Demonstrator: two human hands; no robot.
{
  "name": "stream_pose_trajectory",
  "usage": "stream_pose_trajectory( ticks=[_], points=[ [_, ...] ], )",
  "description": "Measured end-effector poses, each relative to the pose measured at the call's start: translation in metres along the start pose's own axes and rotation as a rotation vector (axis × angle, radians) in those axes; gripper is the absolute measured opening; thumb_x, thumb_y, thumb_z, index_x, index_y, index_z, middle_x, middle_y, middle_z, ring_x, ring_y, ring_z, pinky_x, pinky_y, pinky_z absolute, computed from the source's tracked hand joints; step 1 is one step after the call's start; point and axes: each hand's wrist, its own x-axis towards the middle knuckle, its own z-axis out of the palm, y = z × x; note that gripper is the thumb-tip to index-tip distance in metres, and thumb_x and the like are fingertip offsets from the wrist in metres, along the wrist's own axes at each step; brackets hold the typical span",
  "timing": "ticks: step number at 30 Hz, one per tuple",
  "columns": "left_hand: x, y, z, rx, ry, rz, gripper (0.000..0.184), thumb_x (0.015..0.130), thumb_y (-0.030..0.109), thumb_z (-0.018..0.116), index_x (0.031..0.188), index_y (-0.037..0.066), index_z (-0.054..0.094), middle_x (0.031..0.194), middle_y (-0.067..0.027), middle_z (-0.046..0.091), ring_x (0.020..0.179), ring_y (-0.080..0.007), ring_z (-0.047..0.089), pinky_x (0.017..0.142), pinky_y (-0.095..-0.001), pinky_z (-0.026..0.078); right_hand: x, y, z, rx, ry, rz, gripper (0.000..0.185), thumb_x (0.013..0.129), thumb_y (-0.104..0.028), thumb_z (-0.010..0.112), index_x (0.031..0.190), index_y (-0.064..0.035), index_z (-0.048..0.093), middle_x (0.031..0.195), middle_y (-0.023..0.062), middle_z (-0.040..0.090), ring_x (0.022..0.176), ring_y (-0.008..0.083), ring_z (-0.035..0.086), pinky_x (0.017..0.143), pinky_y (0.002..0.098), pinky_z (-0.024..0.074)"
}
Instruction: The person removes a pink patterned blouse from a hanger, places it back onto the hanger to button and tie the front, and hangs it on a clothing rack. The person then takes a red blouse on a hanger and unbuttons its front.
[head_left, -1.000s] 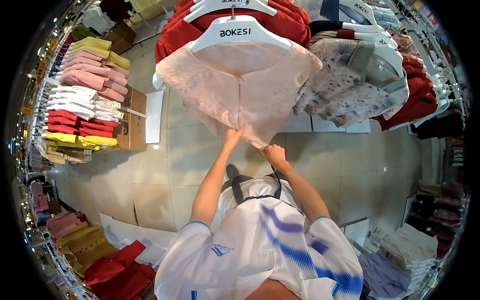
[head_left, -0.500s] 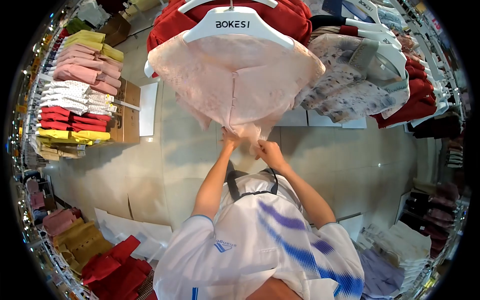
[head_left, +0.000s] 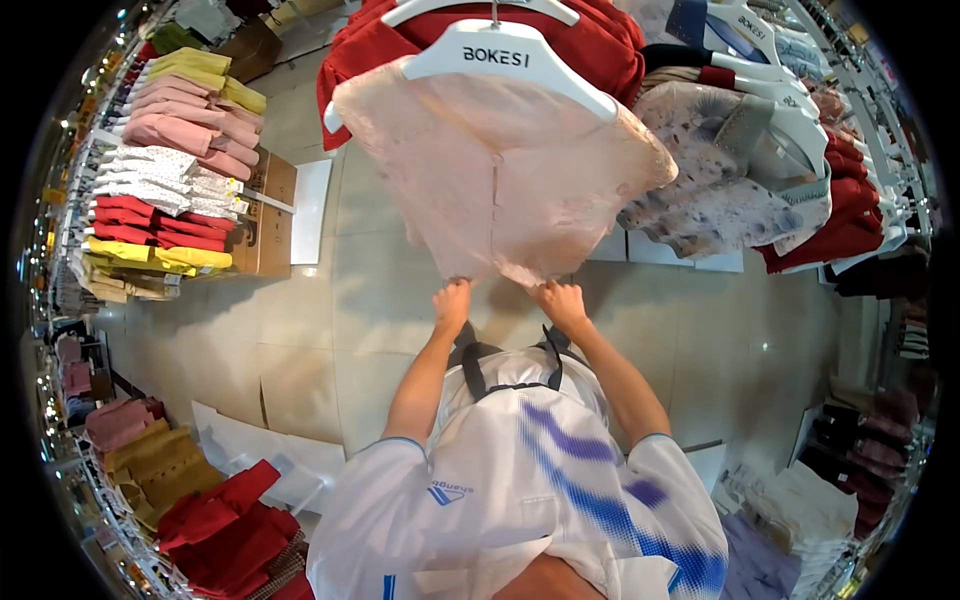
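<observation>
A pale pink blouse (head_left: 440, 190) with a row of small front fastenings hangs from a white hanger (head_left: 510, 62) lettered BOKESI. Its lower hem is drawn toward me. At the left part of the hem, my left hand (head_left: 452, 303) is closed on the fabric. My right hand (head_left: 560, 303) pinches the hem on the other side, to the right of the front opening. Between the two hands the cloth is pulled fairly taut, with the front edges slightly apart at the bottom. The fingertips are partly hidden by the fabric.
Behind the blouse hang red garments (head_left: 590, 50). A floral blouse (head_left: 700, 180) hangs close on the right. Racks of folded-looking pink shirts (head_left: 190, 120) and a cardboard box (head_left: 265, 215) stand left. Red clothing (head_left: 225, 520) hangs at lower left, above the tiled floor (head_left: 380, 330).
My hands have moved apart along the hem, the left one sliding left and the right one right. The bunched blouse bottom is now spread and stretched. The view has shifted slightly.
</observation>
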Motion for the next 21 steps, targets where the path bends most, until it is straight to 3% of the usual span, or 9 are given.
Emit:
stream_pose_trajectory(
  ticks=[3, 6, 9, 11, 13, 15, 17, 20, 21],
  points=[
    [0.003, 0.010, -0.002, 0.131, -0.043, 0.074, 0.022, 0.095, 0.022, 0.050, 0.107, 0.007, 0.062, 0.105, -0.0145, 0.068, 0.083, -0.0339, 0.070, 0.068, -0.0482, 0.056, 0.015, -0.007, 0.011, 0.045, -0.117, -0.016, 0.013, 0.084, -0.014, 0.059, 0.095, -0.0118, 0.066, 0.093, 0.0076, 0.067, 0.072, 0.0261, 0.069, 0.057, 0.0434, 0.0510],
    [0.010, 0.012, -0.006, 0.144, -0.141, 0.072, 0.026, 0.095, 0.018, 0.051, 0.116, 0.003, 0.058, 0.108, -0.0177, 0.067, 0.093, -0.0341, 0.069, 0.076, -0.0476, 0.055, 0.027, -0.006, 0.020, -0.033, -0.177, -0.097, 0.019, 0.085, -0.013, 0.058, 0.102, -0.0114, 0.067, 0.097, 0.0104, 0.068, 0.079, 0.0279, 0.070, 0.061, 0.0432, 0.0525],
    [0.005, -0.005, 0.005, 0.084, -0.260, 0.091, 0.043, 0.091, 0.025, 0.062, 0.123, -0.001, 0.051, 0.113, -0.0236, 0.063, 0.105, -0.0350, 0.065, 0.084, -0.0471, 0.052, 0.019, -0.002, 0.021, 0.011, -0.230, -0.059, 0.022, 0.084, -0.019, 0.065, 0.104, -0.0104, 0.066, 0.096, 0.0128, 0.067, 0.085, 0.0302, 0.070, 0.068, 0.0429, 0.0544],
    [0.009, -0.037, 0.016, -0.113, -0.347, 0.250, 0.072, 0.081, 0.036, 0.075, 0.130, -0.004, 0.040, 0.126, -0.0263, 0.056, 0.115, -0.0385, 0.059, 0.093, -0.0444, 0.049, 0.009, 0.013, -0.002, 0.245, -0.142, 0.060, 0.031, 0.080, -0.027, 0.074, 0.104, -0.0087, 0.066, 0.101, 0.0138, 0.068, 0.088, 0.0325, 0.069, 0.076, 0.0448, 0.0550],
    [0.033, -0.096, 0.037, -0.413, -0.170, 0.237, 0.092, 0.068, 0.047, 0.085, 0.128, -0.007, 0.041, 0.130, -0.0261, 0.052, 0.121, -0.0342, 0.054, 0.098, -0.0415, 0.046, 0.006, 0.057, -0.025, 0.649, -0.032, 0.298, 0.046, 0.076, -0.029, 0.077, 0.111, -0.0057, 0.060, 0.104, 0.0149, 0.066, 0.099, 0.0332, 0.066, 0.081, 0.0484, 0.0524],
    [0.029, -0.065, -0.126, -0.716, -0.254, -0.161, 0.092, 0.066, 0.038, 0.089, 0.128, -0.009, 0.041, 0.131, -0.0278, 0.049, 0.123, -0.0381, 0.050, 0.101, -0.0448, 0.043, 0.005, 0.098, -0.052, 0.881, 0.219, 0.478, 0.060, 0.077, -0.027, 0.080, 0.123, -0.0012, 0.053, 0.116, 0.0170, 0.061, 0.107, 0.0315, 0.062, 0.087, 0.0442, 0.0510],
    [0.063, -0.096, -0.145, -0.697, 0.309, 0.056, 0.088, 0.063, 0.032, 0.092, 0.124, -0.007, 0.042, 0.126, -0.0232, 0.051, 0.122, -0.0329, 0.050, 0.098, -0.0407, 0.046, 0.019, 0.116, -0.086, 0.888, 0.530, 0.380, 0.069, 0.076, -0.022, 0.082, 0.131, 0.0014, 0.047, 0.126, 0.0179, 0.056, 0.112, 0.0295, 0.058, 0.091, 0.0396, 0.0493],
    [0.076, -0.044, -0.232, -0.531, 0.536, 0.159, 0.075, 0.071, 0.023, 0.087, 0.125, -0.004, 0.042, 0.125, -0.0184, 0.052, 0.122, -0.0282, 0.050, 0.092, -0.0371, 0.049, 0.063, 0.114, -0.109, 0.844, 0.751, 0.135, 0.071, 0.076, -0.018, 0.081, 0.133, 0.0031, 0.044, 0.130, 0.0172, 0.054, 0.119, 0.0284, 0.053, 0.090, 0.0374, 0.0490],
    [0.086, -0.036, -0.236, -0.909, 0.430, 0.236, 0.071, 0.075, 0.018, 0.083, 0.129, -0.003, 0.042, 0.127, -0.0176, 0.053, 0.122, -0.0266, 0.050, 0.092, -0.0373, 0.050, 0.076, 0.114, -0.111, 0.845, 0.760, 0.125, 0.071, 0.076, -0.018, 0.081, 0.133, 0.0031, 0.044, 0.130, 0.0172, 0.054, 0.119, 0.0284, 0.053, 0.090, 0.0374, 0.0490]
  ],
)
